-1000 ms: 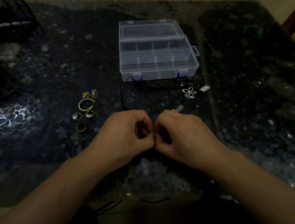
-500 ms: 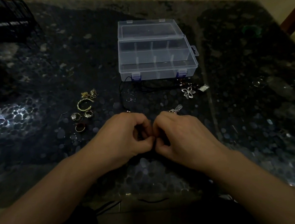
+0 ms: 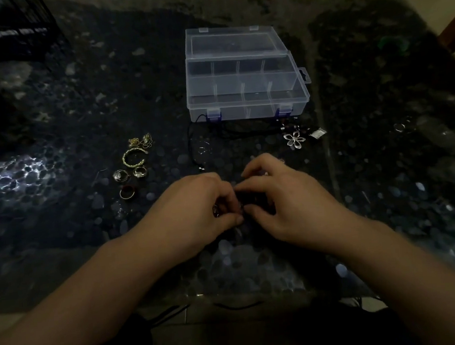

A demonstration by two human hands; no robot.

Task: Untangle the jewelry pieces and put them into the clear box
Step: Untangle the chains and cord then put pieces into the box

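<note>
My left hand (image 3: pixel 196 210) and my right hand (image 3: pixel 284 203) meet low over the dark pebble-patterned table (image 3: pixel 77 103), fingertips pinching a small tangled jewelry piece (image 3: pixel 237 204) between them; most of it is hidden by my fingers. The clear box (image 3: pixel 246 88) stands open farther back, its compartments looking bare. To the left lie a gold bracelet (image 3: pixel 133 157), gold earrings (image 3: pixel 141 141) and several rings (image 3: pixel 130 178). A black cord necklace (image 3: pixel 233 130) trails in front of the box to a silver flower pendant (image 3: pixel 295 139).
A small silver charm (image 3: pixel 318 133) lies right of the flower pendant, and a ring (image 3: pixel 398 127) farther right. A black wire crate (image 3: pixel 7 32) stands at the back left. The table's front edge runs just under my forearms.
Both hands have shifted slightly away from me. My right hand's fingers have loosened and spread over the piece, while my left still pinches it.
</note>
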